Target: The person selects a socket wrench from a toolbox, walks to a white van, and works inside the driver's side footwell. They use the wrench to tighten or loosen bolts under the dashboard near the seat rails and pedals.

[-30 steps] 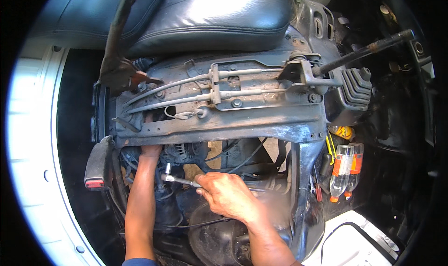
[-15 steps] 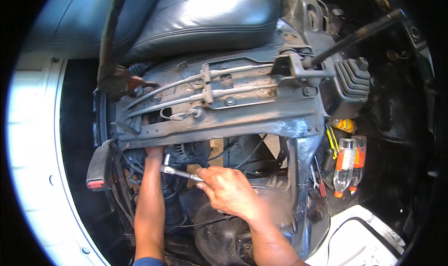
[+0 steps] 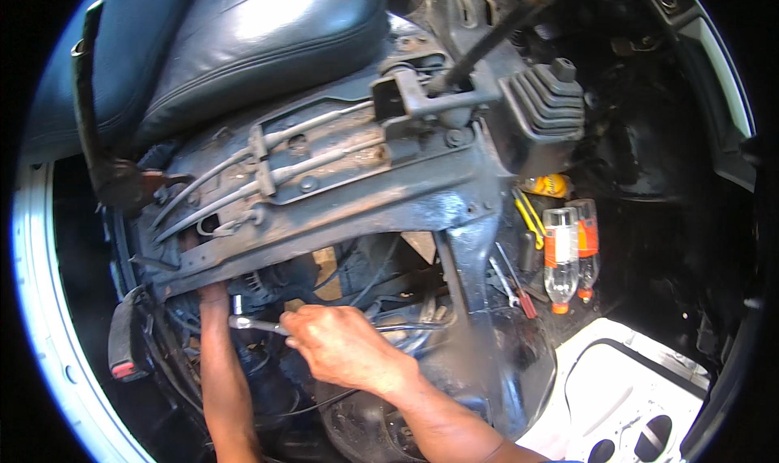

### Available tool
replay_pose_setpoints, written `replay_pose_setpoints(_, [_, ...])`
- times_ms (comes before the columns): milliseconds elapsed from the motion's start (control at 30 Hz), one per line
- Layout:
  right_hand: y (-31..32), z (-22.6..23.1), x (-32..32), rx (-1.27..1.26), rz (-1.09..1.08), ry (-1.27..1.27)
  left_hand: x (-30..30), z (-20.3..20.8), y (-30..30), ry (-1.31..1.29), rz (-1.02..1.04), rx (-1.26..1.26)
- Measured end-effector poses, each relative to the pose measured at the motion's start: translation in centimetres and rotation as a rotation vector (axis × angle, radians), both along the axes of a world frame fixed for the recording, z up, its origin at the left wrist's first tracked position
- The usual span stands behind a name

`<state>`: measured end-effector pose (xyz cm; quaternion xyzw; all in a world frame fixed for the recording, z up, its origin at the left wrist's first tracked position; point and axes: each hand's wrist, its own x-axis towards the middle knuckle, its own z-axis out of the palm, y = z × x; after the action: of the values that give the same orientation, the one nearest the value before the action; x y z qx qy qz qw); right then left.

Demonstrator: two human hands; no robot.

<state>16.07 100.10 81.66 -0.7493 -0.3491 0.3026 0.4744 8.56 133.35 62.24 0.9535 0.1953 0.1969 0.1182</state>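
Observation:
My right hand (image 3: 337, 345) is closed around the handle of a socket ratchet (image 3: 258, 325). The ratchet's head, with a short silver socket (image 3: 237, 305) pointing up, is beside my left wrist. My left hand (image 3: 213, 294) reaches under the dark metal crossmember (image 3: 349, 226) into the engine bay; its fingers are hidden by the metal. Below and around both hands lie greasy engine parts, hoses and a thin black cable (image 3: 304, 408).
Two grey control cables (image 3: 320, 164) run over the crossmember to a lever bracket. At right lie clear bottles (image 3: 561, 260), a yellow-handled tool (image 3: 529, 218), and a wrench (image 3: 503, 278). A black seat (image 3: 268, 49), buckle (image 3: 126, 341) and white panel (image 3: 584, 382) surround the opening.
My view has shifted, so the whole scene sits farther left. The ratchet stays in my right hand, its head still close to my left wrist, and my left hand remains under the crossmember.

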Motion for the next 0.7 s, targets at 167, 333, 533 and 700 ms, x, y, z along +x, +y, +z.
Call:
replay_pose_setpoints(167, [-0.1, -0.4, -0.2, 0.001, -0.018, -0.004, -0.4, -1.2, 1.4, 0.010, -0.003, 0.038])
replay_pose_setpoints(333, [-0.1, -0.6, -0.2, 0.018, -0.027, 0.064, -0.7, -2.0, 2.5, 0.033, -0.012, 0.076])
replay_pose_setpoints(533, [-0.7, -0.5, 0.2, 0.062, -0.051, 0.049, -0.6, -1.0, 3.2, 0.077, -0.005, 0.121])
replay_pose_setpoints(700, [-1.2, 0.4, 0.8, 0.055, 0.007, 0.030, -1.4, 0.2, 2.5, 0.133, 0.034, 0.157])
